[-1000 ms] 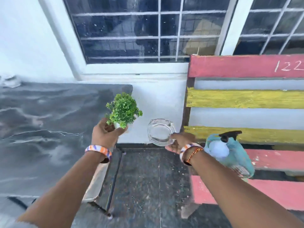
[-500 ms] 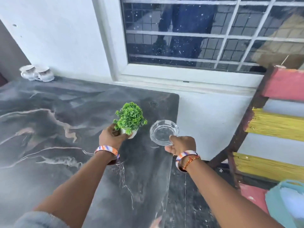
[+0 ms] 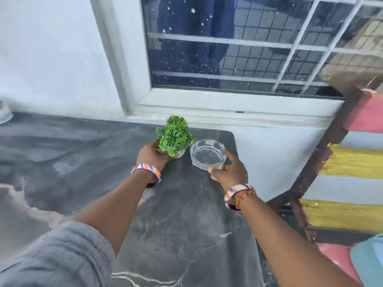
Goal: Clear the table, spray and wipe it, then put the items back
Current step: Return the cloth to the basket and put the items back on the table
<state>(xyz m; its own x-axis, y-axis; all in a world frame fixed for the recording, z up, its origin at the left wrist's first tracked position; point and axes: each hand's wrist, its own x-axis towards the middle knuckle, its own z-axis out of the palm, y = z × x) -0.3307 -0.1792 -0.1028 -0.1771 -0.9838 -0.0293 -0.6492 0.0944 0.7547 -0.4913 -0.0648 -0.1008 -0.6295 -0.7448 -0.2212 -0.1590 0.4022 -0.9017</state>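
Mid-frame, your left hand wraps the light potted plant by its pot; your right hand pinches the slick, breakable glass ashtray by its rim, over the tabletop.

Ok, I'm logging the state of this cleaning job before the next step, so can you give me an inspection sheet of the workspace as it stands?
Surface: dark grey marble-pattern table, bare apart from the far right corner.
Job's things: small green artificial plant in a pale pot and round clear glass ashtray, side by side at that corner; whether they touch the tabletop cannot be told.
Clutter: a pale object at the far left edge, cut off.
Grippers: left hand grips the pot; right hand grips the ashtray's near rim.
Cables: nothing seen.
Surroundings: white wall, barred window, red and yellow slatted bench to the right.
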